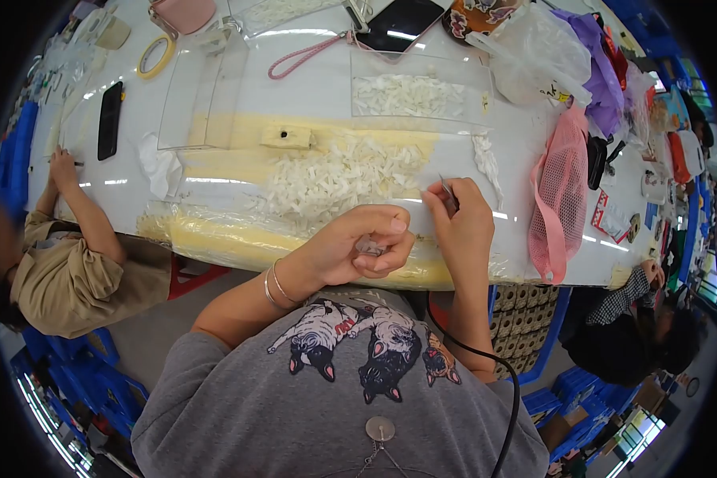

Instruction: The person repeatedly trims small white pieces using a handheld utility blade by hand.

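Observation:
My left hand (366, 247) is closed, its fingers curled around a small clear plastic piece (369, 245) that is mostly hidden. To its right, my right hand (466, 223) pinches slim metal tweezers (447, 188), tips pointing away from me. Just beyond both hands a loose pile of short white strips (334, 179) lies on the table. A pale yellow block (287, 137) with a dark hole sits behind the pile. More white strips (406, 95) fill a clear tray (474, 99) farther back.
Yellow tape under clear film (231, 237) covers the table's near edge. A pink mesh bag (562, 187) lies right, a crumpled tissue (161, 165) and a black phone (110, 119) left. Tape roll (156, 57) and plastic bags (534, 52) are behind. Other people sit at both sides.

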The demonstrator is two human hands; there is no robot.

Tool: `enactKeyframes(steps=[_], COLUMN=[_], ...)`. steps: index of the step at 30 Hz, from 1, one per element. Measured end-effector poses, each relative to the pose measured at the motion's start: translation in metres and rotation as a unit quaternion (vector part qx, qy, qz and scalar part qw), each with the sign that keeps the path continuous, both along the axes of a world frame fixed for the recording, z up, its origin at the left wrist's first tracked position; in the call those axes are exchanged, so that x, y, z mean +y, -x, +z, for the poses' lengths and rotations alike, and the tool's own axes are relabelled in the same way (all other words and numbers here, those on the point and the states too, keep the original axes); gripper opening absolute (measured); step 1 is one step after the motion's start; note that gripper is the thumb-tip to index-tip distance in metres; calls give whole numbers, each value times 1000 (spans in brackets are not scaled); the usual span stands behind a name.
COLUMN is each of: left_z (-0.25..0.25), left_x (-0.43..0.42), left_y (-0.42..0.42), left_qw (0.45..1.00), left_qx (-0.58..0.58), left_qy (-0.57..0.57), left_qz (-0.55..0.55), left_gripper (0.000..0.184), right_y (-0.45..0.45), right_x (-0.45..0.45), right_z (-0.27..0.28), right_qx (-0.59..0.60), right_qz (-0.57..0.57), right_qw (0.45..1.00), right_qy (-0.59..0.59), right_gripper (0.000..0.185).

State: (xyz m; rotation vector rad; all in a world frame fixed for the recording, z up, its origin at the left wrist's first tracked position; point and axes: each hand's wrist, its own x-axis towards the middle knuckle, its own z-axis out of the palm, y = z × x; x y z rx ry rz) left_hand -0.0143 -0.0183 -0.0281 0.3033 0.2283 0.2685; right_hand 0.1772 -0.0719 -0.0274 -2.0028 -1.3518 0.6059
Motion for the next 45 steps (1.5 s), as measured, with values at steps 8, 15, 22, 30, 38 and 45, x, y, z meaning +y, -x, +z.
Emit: enactKeyframes(steps=[8, 15, 22, 30, 38, 45], left_z=[10, 12, 13, 20, 27, 30], left_x=[5, 11, 9, 19, 16, 13], left_y=[0, -2, -13, -6, -6, -9], left_qw=[962, 936, 857, 978, 986, 995], left_qx=[205, 234, 312, 121, 109, 58], left_qy=[-166, -251, -407, -162, -129, -86], left_qz=[70, 75, 37, -56, -9, 7], left_gripper=[24, 22, 29, 25, 22, 21], right_y=[2, -6, -16, -12, -5, 1], right_x=[-1, -2, -5, -8, -22, -23], right_z=[9, 4, 34, 52, 40, 45], right_qx=[-67, -86, 76, 213, 135, 62], right_qz=[-15, 28, 105, 140, 184, 197], right_qw=[997, 995, 991, 967, 956, 960], right_qy=[21, 28, 29, -25, -184, -189], right_gripper=[14, 15, 17, 15, 46, 47])
